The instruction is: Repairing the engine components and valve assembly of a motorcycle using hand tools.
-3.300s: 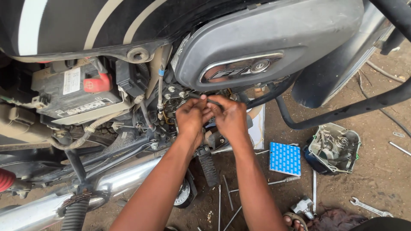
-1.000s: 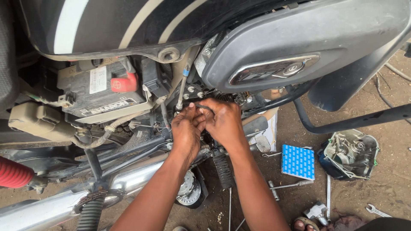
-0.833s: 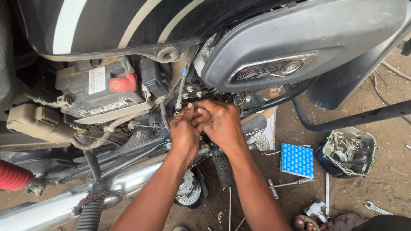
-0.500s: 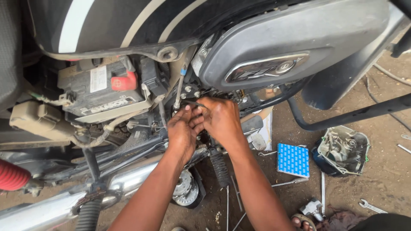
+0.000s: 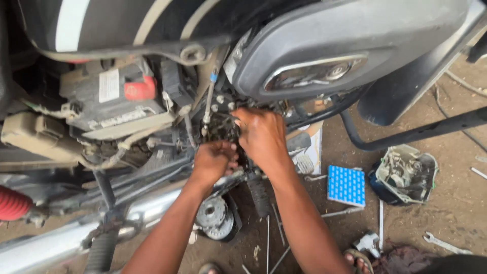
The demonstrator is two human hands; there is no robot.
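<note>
Black and grey, the big motorbike (image 5: 314, 45) stands over the dirt floor (image 5: 446, 213), and its small greasy engine part (image 5: 223, 127) sits just under the side cover, with the right hand (image 5: 261, 137) clamped on it and the left hand (image 5: 213, 162) curled just below.

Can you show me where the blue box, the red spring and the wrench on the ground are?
Blue box (image 5: 346, 184): head view, middle of its dotted top.
Red spring (image 5: 11, 204): head view, on its coils at the left edge.
Wrench (image 5: 445, 243): head view, middle of its handle.
</note>
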